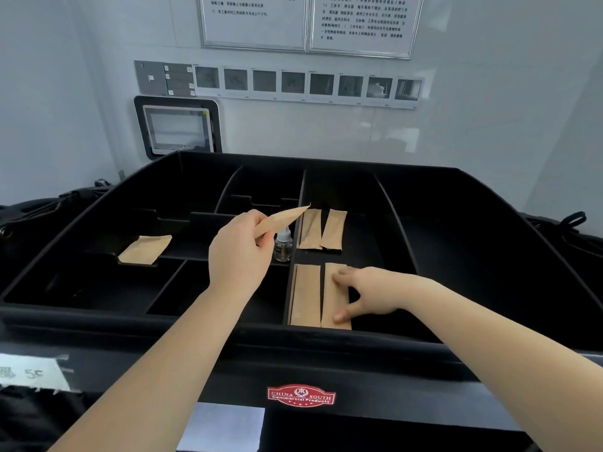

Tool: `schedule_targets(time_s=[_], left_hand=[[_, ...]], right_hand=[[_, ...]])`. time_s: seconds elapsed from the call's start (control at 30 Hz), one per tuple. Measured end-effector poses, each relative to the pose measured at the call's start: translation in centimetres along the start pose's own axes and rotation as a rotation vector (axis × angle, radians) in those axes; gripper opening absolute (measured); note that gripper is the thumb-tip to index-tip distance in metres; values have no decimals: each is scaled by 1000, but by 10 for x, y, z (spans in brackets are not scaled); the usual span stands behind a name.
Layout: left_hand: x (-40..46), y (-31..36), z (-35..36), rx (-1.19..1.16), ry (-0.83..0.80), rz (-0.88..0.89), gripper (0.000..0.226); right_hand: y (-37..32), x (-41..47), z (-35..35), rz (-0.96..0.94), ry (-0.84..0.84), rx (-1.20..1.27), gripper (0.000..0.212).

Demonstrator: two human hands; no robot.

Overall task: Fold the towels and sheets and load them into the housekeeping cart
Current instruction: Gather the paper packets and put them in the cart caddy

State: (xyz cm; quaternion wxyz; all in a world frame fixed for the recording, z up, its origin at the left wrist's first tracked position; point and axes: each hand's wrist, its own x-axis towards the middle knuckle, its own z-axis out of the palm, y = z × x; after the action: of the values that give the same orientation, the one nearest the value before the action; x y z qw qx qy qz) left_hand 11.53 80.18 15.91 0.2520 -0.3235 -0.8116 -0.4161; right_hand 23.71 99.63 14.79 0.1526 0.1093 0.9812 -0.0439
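Cart tray [228, 324] stands below wall notices [306, 24]; left hand [239, 249] pinches packet [284, 220], right hand [368, 293] seemingly presses another packet [334, 298].

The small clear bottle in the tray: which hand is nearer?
Left. The left hand, holding a tan packet, is right beside the bottle; the right hand rests on packets in the compartment to its right.

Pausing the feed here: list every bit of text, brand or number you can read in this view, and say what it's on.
"CHINA SOUTH Commercial Products": red badge on the cart front.
"5F", roughly: white taped label at lower left; other marks beside it are unreadable.
Framed wall notices: printed Chinese text, too small and blurred to read.
Row of small wall panels: faint digits, not legible.
Kraft paper sachets: no readable print.
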Motion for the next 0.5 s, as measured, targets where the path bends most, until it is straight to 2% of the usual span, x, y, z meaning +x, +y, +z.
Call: schedule_targets(time_s=[0.23,0.3,0.4,0.5], left_hand=[[1,-3,1,2,-28,-9,15],[1,-2,0,5,-31,-6,16],[0,1,-3,11,-48,21,17],[-3,8,-9,31,-65,73,13]], right_hand=[[-2,1,5,-33,6,67,99],[-1,-3,1,-22,74,144,98],[-6,-13,-14,-46,427,320,91],[-30,-21,-32,-161,798,369,81]])
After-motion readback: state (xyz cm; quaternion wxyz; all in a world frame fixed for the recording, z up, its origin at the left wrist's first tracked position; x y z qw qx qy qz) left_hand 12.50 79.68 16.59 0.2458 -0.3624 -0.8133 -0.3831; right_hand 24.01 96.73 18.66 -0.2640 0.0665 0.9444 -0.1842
